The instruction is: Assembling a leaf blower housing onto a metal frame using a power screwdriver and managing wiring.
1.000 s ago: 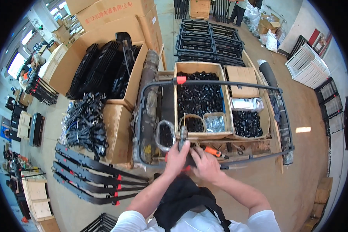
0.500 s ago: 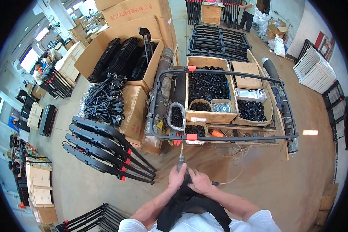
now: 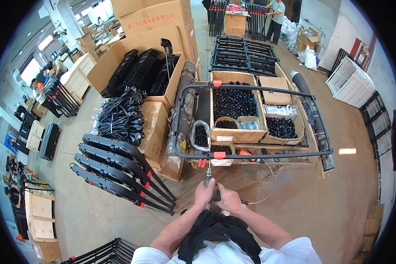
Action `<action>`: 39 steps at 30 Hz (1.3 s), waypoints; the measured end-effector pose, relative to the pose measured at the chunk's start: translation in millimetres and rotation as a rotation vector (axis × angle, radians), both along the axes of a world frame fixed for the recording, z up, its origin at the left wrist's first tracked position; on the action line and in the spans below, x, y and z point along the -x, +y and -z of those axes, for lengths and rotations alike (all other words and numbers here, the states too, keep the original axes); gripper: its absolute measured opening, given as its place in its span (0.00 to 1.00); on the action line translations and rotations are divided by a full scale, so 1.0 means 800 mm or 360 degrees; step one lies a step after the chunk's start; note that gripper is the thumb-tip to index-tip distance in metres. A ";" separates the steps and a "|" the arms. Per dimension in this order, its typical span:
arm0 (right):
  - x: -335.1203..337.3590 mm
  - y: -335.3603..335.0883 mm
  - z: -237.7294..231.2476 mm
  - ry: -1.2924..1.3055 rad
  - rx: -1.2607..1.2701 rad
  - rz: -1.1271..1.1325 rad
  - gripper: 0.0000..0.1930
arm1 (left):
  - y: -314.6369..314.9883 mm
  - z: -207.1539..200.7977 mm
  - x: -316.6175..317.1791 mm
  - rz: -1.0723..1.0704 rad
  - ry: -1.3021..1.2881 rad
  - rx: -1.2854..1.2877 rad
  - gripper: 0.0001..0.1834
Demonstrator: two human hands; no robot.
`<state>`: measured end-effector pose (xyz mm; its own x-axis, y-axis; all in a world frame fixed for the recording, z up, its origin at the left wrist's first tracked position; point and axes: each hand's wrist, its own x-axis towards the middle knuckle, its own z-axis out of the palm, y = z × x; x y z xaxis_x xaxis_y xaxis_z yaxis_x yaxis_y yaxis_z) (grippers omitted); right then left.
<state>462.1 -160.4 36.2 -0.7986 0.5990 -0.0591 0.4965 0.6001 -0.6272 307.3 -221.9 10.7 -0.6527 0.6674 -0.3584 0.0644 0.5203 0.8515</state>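
Observation:
Both my hands are closed around a corded power screwdriver (image 3: 209,174), held level in front of my body. My left hand (image 3: 204,192) wraps its body behind the metal nose. My right hand (image 3: 229,199) grips the handle end, where the cord leaves. The long bit points away from me and reaches the near bar of a black rectangular tube frame (image 3: 268,155), close to a red clip (image 3: 219,155). Whether the tip sits in a screw is too small to see. The frame lies across the bench, over the boxes of parts.
A wooden box of black plastic parts (image 3: 234,102) stands under the frame, beside a carton of black pieces (image 3: 282,128). Bundled power cables (image 3: 119,116) lie on a carton at left. Curved black frames (image 3: 123,169) stand on the floor nearby. An orange-handled tool (image 3: 249,153) rests on the bench.
The view has shifted slightly, so the bench appears a little lower. My hands have moved slightly forward with the screwdriver, its bit still at the near bar.

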 end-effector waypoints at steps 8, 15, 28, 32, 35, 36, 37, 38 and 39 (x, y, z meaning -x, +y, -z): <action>0.004 0.012 0.006 0.0021 -0.0030 -0.0006 0.49 | 0.012 -0.001 0.001 0.0021 0.0089 0.0030 0.32; 0.009 0.015 -0.017 -0.0116 0.0030 0.0017 0.46 | 0.017 0.006 0.007 0.0043 0.0072 0.0056 0.31; 0.013 0.001 -0.018 0.0101 -0.0064 -0.0015 0.29 | 0.014 0.014 0.007 0.0030 0.0006 0.0047 0.36; 0.007 -0.003 -0.016 0.0093 -0.0041 -0.0030 0.29 | 0.008 0.004 0.002 0.0025 0.0013 0.0043 0.35; 0.001 -0.006 -0.015 0.0103 -0.0061 -0.0017 0.28 | 0.007 -0.012 -0.004 0.0049 0.0000 0.0093 0.34; 0.001 -0.008 -0.016 0.0113 -0.0075 -0.0016 0.28 | 0.004 -0.012 -0.005 0.0029 -0.0014 0.0059 0.33; 0.001 -0.009 -0.016 0.0115 -0.0073 -0.0015 0.28 | 0.002 -0.011 -0.006 0.0010 -0.0028 0.0026 0.32; 0.001 -0.010 -0.016 0.0130 -0.0071 -0.0019 0.27 | 0.000 -0.011 -0.006 0.0012 -0.0026 0.0028 0.32; 0.000 -0.011 -0.016 0.0145 -0.0069 -0.0021 0.27 | -0.001 -0.010 -0.007 0.0002 -0.0026 0.0026 0.32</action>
